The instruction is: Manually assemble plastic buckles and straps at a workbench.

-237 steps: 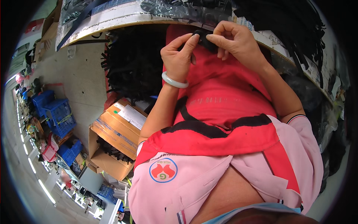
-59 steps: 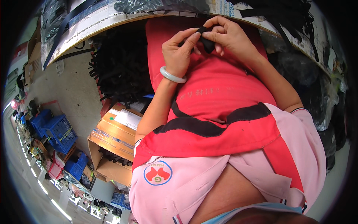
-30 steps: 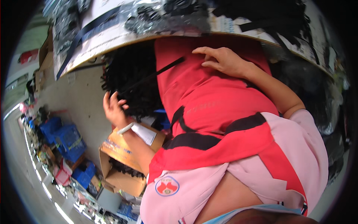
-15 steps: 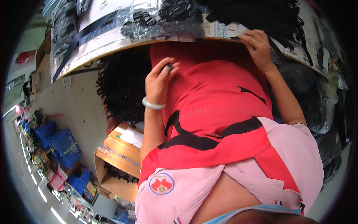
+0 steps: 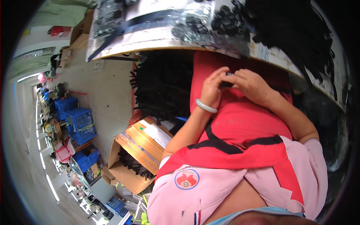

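My two hands meet above the red apron [image 5: 247,112] on my lap, just below the table edge. My left hand [image 5: 213,90], with a pale bangle [image 5: 206,106] at its wrist, pinches a small black piece [image 5: 226,83]; its exact kind is mostly hidden by the fingers. The fingers of my right hand [image 5: 252,85] are curled against the same spot. A black strap [image 5: 284,89] shows beyond the right wrist and seems to run under that hand to its fingers.
On the table [image 5: 150,45] lie clear bags of black plastic buckles [image 5: 197,25] and a heap of black straps [image 5: 288,33]. More black straps [image 5: 159,88] hang below it. An open carton [image 5: 137,150] stands at my left; blue crates [image 5: 80,125] sit farther off.
My right hand has left the table edge and come down to my left hand, which still holds the small black piece. The whole view has shifted, with the table now farther right.
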`<state>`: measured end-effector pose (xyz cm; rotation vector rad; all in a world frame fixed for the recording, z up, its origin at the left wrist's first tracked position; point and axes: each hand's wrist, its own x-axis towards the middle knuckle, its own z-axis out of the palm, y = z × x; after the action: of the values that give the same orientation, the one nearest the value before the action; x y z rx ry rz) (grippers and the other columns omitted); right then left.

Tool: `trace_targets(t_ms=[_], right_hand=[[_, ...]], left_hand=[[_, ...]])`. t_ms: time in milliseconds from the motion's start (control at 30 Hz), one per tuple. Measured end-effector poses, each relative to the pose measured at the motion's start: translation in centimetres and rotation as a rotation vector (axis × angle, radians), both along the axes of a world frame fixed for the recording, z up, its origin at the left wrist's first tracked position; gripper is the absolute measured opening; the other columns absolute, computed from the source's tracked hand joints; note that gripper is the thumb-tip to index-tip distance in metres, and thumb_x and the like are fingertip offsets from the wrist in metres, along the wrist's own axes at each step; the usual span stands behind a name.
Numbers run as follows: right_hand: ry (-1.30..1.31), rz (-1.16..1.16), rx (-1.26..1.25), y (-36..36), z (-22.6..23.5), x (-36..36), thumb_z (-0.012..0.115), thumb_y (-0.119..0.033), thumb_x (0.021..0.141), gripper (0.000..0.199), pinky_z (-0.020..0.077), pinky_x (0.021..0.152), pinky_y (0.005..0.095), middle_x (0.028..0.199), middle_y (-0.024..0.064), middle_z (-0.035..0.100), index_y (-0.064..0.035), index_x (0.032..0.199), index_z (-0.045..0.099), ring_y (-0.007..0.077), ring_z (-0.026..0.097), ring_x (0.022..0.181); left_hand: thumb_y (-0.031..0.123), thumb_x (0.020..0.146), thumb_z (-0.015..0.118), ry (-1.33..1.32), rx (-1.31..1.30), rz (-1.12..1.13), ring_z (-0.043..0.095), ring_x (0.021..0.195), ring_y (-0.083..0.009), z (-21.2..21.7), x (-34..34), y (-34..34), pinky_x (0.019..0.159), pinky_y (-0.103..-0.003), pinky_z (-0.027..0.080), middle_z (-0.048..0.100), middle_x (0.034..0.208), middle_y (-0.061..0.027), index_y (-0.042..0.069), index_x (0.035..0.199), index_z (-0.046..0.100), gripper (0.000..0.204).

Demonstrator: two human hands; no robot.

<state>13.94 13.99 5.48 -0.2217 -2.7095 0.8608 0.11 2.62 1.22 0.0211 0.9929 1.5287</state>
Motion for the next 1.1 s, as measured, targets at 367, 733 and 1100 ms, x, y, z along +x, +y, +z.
trace_targets(t_ms=[367,733,1100], right_hand=[[0.266,-0.141,-0.134,1.1,-0.5,-0.1,0.066,-0.001,0.078,0.019,0.0469,0.063,0.0355,0.08,0.0101,0.057,-0.0039,0.096,0.061,0.0277,0.056,0.072],[0.089,-0.346,-0.687,1.8,0.9,0.4,0.061,-0.009,0.089,0.013,0.0449,0.065,0.0259,0.076,0.0054,0.06,0.0025,0.094,0.062,0.0085,0.054,0.071],[-0.2,-0.304,-1.085,0.9,-0.4,0.0,0.057,-0.028,0.095,0.029,0.0301,0.045,0.0201,0.06,-0.0072,0.047,-0.0058,0.076,0.062,0.0012,0.04,0.052]], left_hand=[[0.014,0.098,0.051,-0.173,0.336,-0.183,0.057,0.114,-0.0223,0.3,-1.1,-0.7,0.099,-0.043,0.047,0.056,0.126,-0.0117,0.001,0.138,0.042,0.044],[0.004,0.087,0.066,0.342,0.047,0.062,0.066,0.081,-0.0148,1.0,-0.4,1.1,0.067,-0.027,0.058,0.068,0.094,-0.0081,-0.005,0.107,0.065,0.021],[-0.001,0.085,0.068,0.869,0.167,-0.052,0.062,0.084,-0.0105,0.6,0.2,0.5,0.077,-0.022,0.051,0.065,0.094,-0.0033,-0.004,0.105,0.066,0.02]])
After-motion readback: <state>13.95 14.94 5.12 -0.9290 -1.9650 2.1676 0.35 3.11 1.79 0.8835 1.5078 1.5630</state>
